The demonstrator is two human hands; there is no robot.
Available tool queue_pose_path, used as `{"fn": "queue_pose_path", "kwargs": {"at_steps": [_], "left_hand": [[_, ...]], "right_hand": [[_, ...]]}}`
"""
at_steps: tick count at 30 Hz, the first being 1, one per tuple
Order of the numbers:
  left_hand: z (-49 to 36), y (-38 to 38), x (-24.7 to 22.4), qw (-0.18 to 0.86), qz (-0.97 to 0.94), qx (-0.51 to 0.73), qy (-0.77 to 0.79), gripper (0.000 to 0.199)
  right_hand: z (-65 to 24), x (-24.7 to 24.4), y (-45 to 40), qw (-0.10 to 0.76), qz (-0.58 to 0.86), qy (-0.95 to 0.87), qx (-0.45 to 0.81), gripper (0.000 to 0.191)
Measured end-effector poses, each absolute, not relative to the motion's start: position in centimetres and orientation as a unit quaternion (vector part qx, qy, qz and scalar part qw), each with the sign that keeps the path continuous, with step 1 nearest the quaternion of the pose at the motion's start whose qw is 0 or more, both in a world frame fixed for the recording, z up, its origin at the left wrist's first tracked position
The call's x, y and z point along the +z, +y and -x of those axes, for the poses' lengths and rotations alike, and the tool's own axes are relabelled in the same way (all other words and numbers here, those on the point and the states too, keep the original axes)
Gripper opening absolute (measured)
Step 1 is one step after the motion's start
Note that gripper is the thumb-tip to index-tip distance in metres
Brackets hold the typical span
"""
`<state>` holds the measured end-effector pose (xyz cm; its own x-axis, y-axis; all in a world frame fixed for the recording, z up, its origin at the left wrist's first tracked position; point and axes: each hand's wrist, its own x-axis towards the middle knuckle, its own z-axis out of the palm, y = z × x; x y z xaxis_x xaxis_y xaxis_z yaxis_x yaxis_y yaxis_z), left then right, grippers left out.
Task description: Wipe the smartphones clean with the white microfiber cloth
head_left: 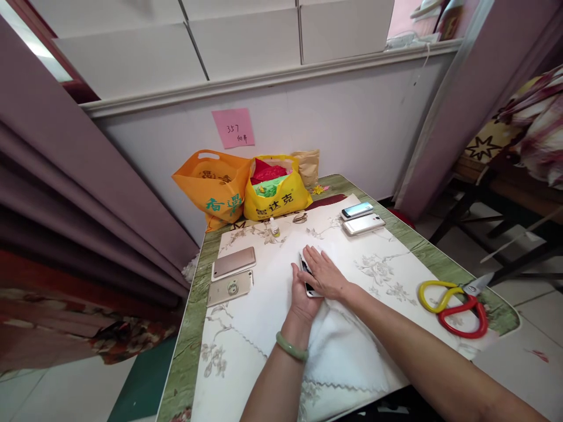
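Observation:
My left hand (303,296), with a green bangle on its wrist, grips a white-edged smartphone (310,289) from the left and below. Flat across the upper part of the phone lies my right hand (323,272), its fingers stretched out and covering much of the dark screen. Whether anything is under the right palm is hidden. A white cloth (347,351) with a zigzag edge spreads on the table beneath both hands and wrists.
Two phones lie left, a rose-gold one (235,262) and a gold one (231,288). At right are a silver phone (364,224), another phone (357,210) and scissors (461,302). A small bottle (274,227), orange bag (215,187) and yellow bag (277,196) stand behind.

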<state>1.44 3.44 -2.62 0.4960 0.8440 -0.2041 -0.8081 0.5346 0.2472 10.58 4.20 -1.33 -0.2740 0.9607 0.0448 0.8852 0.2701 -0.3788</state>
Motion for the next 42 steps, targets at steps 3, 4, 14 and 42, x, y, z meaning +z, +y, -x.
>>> {"fn": "queue_pose_path", "kwargs": {"at_steps": [3,4,14,42], "left_hand": [[-1.4,3.4,-2.5,0.866,-0.059,0.472,0.154,0.056],[-1.4,3.3,-2.5,0.865,-0.056,0.472,0.16,0.056],[-1.6,3.1,-2.5,0.837,-0.067,0.494,0.226,0.053],[-1.8,2.5,-1.2,0.828,-0.106,0.483,0.264,0.04]], "right_hand": [[-10.9,-2.1,3.6,0.143,0.623,-0.76,0.117,0.083],[-11.1,-2.4,3.2,0.145,0.632,-0.754,0.107,0.084],[-15.1,-4.6,-1.3,0.237,0.615,-0.75,0.051,0.056],[-17.1,4.2,-2.2,0.453,0.677,-0.563,0.137,0.021]]}}
